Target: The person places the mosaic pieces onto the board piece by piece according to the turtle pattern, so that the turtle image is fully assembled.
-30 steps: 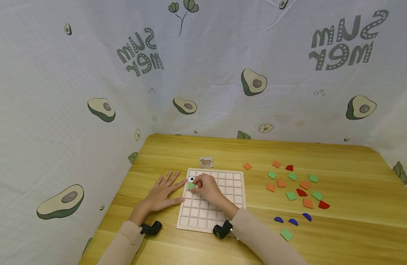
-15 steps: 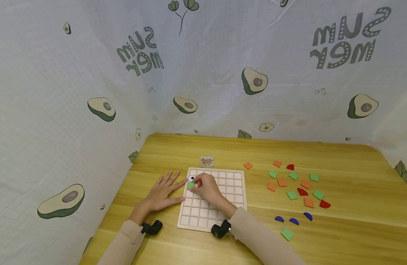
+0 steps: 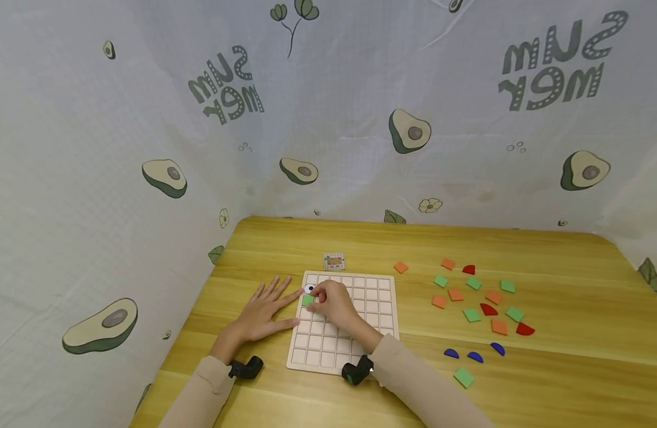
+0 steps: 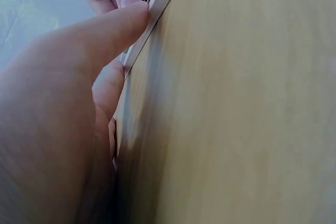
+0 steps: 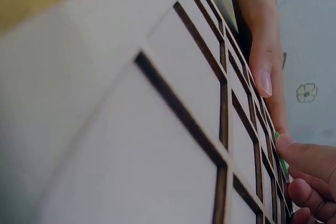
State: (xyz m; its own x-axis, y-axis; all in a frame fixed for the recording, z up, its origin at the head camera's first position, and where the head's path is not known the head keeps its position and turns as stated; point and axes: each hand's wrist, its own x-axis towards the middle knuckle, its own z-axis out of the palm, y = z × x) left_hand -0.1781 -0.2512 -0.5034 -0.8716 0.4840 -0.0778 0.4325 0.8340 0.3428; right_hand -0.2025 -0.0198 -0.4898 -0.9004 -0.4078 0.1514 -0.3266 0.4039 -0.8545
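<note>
A pale wooden grid board (image 3: 341,362) lies on the table. Near its upper left corner a green square tile (image 3: 307,299) sits in the left column, just below a white eye tile (image 3: 308,288). The thumb and index finger of my right hand (image 3: 336,304) pinch the green tile, which shows as a thin green edge by the thumb in the right wrist view. My left hand (image 3: 262,315) lies with spread, straight fingers, thumb and index fingertip touching the board's left edge. In the left wrist view the left thumb (image 4: 121,27) rests against that edge.
Loose tiles are scattered right of the board: green squares (image 3: 472,315), orange squares (image 3: 499,326), red quarter-rounds (image 3: 525,329) and blue half-rounds (image 3: 475,357). A small printed card (image 3: 334,261) lies behind the board. A white patterned curtain (image 3: 355,154) stands behind the table.
</note>
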